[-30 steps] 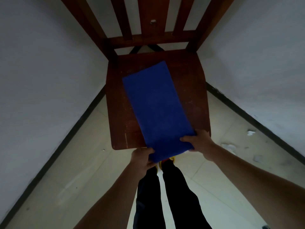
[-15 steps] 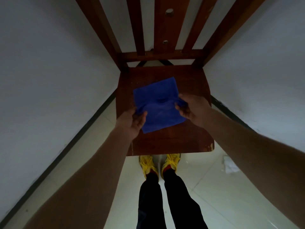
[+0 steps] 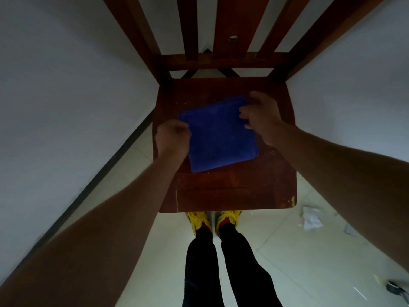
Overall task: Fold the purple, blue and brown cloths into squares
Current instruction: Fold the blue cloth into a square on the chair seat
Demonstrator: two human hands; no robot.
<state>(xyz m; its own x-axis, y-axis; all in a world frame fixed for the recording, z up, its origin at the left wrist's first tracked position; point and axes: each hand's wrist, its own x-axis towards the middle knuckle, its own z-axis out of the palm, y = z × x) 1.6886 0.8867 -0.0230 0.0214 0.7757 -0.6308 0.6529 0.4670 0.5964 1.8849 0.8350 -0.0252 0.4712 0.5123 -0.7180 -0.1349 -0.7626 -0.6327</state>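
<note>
A pale wall [image 3: 66, 89] with a dark skirting strip [image 3: 93, 187] runs down the left side of the room to the tiled floor [image 3: 137, 229]. A person stands at the front edge of a reddish-brown wooden chair, both bare forearms reaching over its seat [image 3: 232, 196].

The left hand [image 3: 171, 140] is at the seat's left edge. Its fingers [image 3: 183, 129] are curled tight, pinching the left edge of the blue cloth [image 3: 221, 138] near the cloth's far left corner.

The cloth lies flat on the seat, folded to a rough square. It is turned slightly askew, and sits nearer the back edge and the left edge than the front.

Behind it the slats of the chair back [image 3: 190, 29] rise out of view. One broad centre slat carries a round fitting [image 3: 232, 38].

The right hand [image 3: 260, 116] sits over the cloth's far right corner, toward the seat's back right. Its fingers [image 3: 244, 113] are bent and drawn together with the thumb, nipping that corner.

Below the front edge of the seat, the toes of two yellow shoes [image 3: 199, 220] show, with dark trousers [image 3: 221, 273] above them.

Further right, crumpled white paper [image 3: 311, 219] lies on the floor just off the seat's front right corner. A small grey object [image 3: 396, 289], too dim to identify, sits well apart from it, before the right-hand wall [image 3: 354, 89].
</note>
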